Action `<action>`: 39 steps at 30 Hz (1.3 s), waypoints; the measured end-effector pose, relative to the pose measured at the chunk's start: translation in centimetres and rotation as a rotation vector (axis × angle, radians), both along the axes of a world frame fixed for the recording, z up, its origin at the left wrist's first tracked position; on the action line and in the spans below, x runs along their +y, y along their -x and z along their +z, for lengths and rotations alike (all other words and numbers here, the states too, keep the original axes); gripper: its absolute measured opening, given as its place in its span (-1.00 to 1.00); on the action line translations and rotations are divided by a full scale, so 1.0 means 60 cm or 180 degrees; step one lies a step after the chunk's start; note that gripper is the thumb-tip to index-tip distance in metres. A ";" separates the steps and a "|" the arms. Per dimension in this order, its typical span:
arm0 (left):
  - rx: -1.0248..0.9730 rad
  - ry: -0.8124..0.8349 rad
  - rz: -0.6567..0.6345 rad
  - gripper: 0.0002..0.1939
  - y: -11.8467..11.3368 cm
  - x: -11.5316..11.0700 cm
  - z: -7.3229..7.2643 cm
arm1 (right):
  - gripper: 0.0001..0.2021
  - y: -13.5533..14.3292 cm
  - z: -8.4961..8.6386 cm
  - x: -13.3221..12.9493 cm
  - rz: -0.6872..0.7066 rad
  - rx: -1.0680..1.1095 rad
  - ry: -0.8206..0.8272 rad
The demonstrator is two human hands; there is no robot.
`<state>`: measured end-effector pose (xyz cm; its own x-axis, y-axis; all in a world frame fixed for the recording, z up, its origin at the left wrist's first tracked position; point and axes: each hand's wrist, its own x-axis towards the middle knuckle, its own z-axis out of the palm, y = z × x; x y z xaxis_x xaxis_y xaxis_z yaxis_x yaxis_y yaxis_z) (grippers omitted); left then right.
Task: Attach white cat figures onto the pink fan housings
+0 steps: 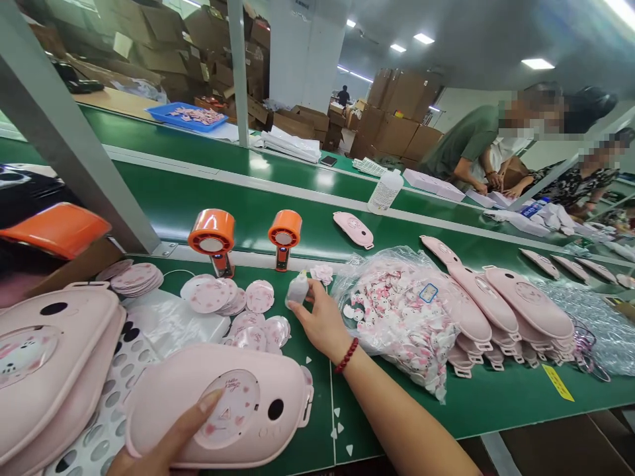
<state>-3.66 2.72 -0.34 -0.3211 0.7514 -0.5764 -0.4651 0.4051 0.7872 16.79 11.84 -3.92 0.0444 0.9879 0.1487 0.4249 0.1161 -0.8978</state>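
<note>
A pink oval shell (173, 403) with a round printed disc is held by my left hand (171, 433) at the lower left, thumb on the disc's edge. My right hand (320, 317), with a red bead bracelet at the wrist, is closed around a small whitish bottle (297, 291) beside the round stickers. Round printed discs (259, 296) lie in loose piles beyond the held shell. Right of my right hand lies a clear bag (397, 311) full of small pink and white pieces. Small white triangular pieces (350, 450) are scattered on the green table.
Stacked pink shells (530, 301) fill the right side, more (44, 370) the left. Two orange handheld devices (211, 233) stand at the table's back edge. Beyond are a white bottle (385, 192), a blue tray (163, 114) and a metal post (74, 125). People work at the far right.
</note>
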 end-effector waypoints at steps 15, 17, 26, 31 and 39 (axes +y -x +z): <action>-0.0417 -0.0070 0.0000 -0.31 -0.010 -0.027 0.014 | -0.72 -0.017 0.121 -0.178 0.0375 0.1449 -0.0491; -0.0473 -0.0098 -0.0011 -0.38 -0.012 -0.031 0.016 | -0.74 -0.006 0.124 -0.178 0.0319 0.1392 -0.0496; -0.0157 -0.0380 -0.0056 -0.29 -0.019 -0.038 0.026 | -0.81 0.019 0.137 -0.180 0.0543 0.1072 -0.0490; -0.0067 -0.0585 -0.0002 -0.27 -0.019 -0.040 0.024 | -0.83 0.027 0.138 -0.176 0.0575 0.1057 -0.0467; -0.0058 -0.0554 0.0014 -0.18 -0.020 -0.039 0.029 | -0.84 0.024 0.134 -0.172 0.0528 0.0995 -0.0522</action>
